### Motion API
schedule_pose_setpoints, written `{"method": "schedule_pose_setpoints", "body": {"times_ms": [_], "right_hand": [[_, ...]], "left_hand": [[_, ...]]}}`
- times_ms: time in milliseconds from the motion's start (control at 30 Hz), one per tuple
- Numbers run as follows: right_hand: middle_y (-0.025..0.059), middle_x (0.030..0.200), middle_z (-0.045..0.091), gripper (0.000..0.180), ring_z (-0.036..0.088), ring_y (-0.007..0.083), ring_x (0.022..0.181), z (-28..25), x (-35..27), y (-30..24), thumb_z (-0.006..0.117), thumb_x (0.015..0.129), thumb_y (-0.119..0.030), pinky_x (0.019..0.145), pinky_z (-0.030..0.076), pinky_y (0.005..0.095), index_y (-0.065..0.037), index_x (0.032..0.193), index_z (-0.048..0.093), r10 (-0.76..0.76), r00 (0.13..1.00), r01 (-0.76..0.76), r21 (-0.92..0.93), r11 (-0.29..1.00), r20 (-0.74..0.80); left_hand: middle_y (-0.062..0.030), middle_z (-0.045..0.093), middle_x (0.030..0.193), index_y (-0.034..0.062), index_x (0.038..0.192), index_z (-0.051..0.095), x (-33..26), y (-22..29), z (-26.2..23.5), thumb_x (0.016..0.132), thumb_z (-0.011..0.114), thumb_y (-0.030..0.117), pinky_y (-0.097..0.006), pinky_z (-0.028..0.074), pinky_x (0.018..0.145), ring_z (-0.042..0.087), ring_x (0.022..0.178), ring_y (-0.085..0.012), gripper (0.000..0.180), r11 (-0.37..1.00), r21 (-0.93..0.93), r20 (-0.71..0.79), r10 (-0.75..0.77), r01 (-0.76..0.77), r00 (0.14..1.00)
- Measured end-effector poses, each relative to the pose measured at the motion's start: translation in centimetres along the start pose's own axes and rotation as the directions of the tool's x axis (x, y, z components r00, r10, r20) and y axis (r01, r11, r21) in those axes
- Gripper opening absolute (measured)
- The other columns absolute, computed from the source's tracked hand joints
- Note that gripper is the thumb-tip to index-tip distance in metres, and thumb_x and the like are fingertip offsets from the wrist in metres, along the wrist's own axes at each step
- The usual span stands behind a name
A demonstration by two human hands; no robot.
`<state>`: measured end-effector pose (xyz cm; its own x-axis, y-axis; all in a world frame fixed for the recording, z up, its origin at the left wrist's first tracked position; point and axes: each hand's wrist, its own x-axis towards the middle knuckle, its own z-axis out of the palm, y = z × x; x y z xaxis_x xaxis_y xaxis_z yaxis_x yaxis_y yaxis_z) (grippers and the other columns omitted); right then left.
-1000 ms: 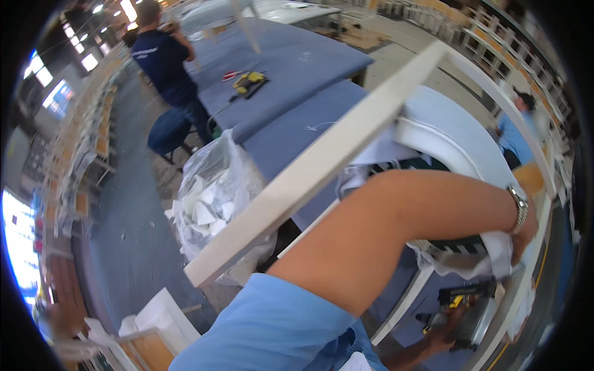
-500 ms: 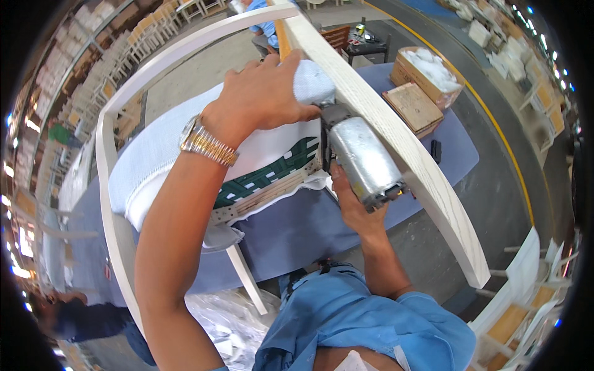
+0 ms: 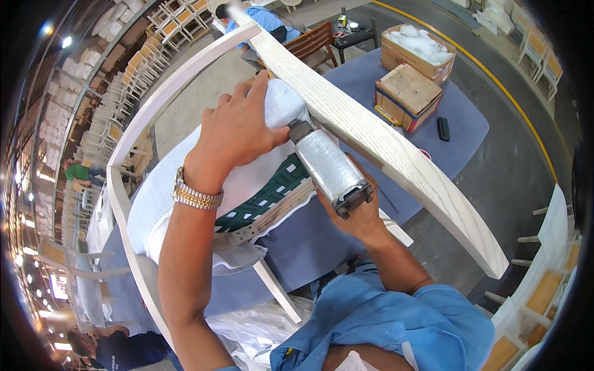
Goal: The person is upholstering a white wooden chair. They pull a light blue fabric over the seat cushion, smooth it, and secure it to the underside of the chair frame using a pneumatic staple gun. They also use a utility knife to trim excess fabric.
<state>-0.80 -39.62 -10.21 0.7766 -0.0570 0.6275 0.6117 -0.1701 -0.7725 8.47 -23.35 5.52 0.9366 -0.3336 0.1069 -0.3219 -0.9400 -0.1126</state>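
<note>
A pale wooden chair frame lies tipped, its seat on edge with light blue-white fabric over white padding. Green woven webbing shows on the seat's underside. My left hand, with a watch on the wrist, grips the fabric over the seat's edge, thumb close to the tool's nose. In my right hand is a silver staple gun, its nose at the fabric beside the frame's rail. The gun's body hides part of the right fingers.
Beneath the chair is a blue-grey covered table. On it are a cardboard box of white stuffing, a smaller box and a black object. Clear plastic lies below. A co-worker in blue sits beyond; another person is at lower left.
The view has shifted, and the chair shows slightly lower and turned. The staple gun now sits farther left, more upright, with its nose still by my left thumb. Both hands keep their holds.
</note>
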Motion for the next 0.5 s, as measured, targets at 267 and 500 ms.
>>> {"method": "schedule_pose_setpoints", "body": {"times_ms": [267, 500], "right_hand": [[0.0203, 0.116, 0.068, 0.06, 0.071, 0.0335, 0.103, 0.2, -0.2, 0.5, 0.077, 0.076, -0.005, 0.089, 0.055, 0.0372, -0.001, 0.133, 0.057, 0.039, 0.999, -0.038, -0.05, 0.998, 0.031], [0.0207, 0.11, 0.069, 0.059, 0.072, 0.0334, 0.096, 1.0, -0.4, 0.6, 0.079, 0.073, -0.001, 0.086, 0.056, 0.0368, 0.003, 0.128, 0.058, 0.004, 1.0, -0.005, 0.094, 0.996, 0.009]], "left_hand": [[-0.0255, 0.057, 0.138, 0.0142, 0.16, 0.029, 0.0, -0.3, 0.8, 0.076, 0.082, 0.035, -0.056, 0.048, 0.099, 0.059, 0.122, -0.0456, 0.102, 0.997, 0.03, -0.051, 0.069, -0.067, 0.996], [-0.0277, 0.055, 0.139, 0.0114, 0.16, 0.026, -0.1, 0.5, 0.0, 0.074, 0.082, 0.026, -0.057, 0.049, 0.098, 0.059, 0.122, -0.0469, 0.104, 0.996, 0.063, -0.006, 0.058, -0.058, 0.998]]}}
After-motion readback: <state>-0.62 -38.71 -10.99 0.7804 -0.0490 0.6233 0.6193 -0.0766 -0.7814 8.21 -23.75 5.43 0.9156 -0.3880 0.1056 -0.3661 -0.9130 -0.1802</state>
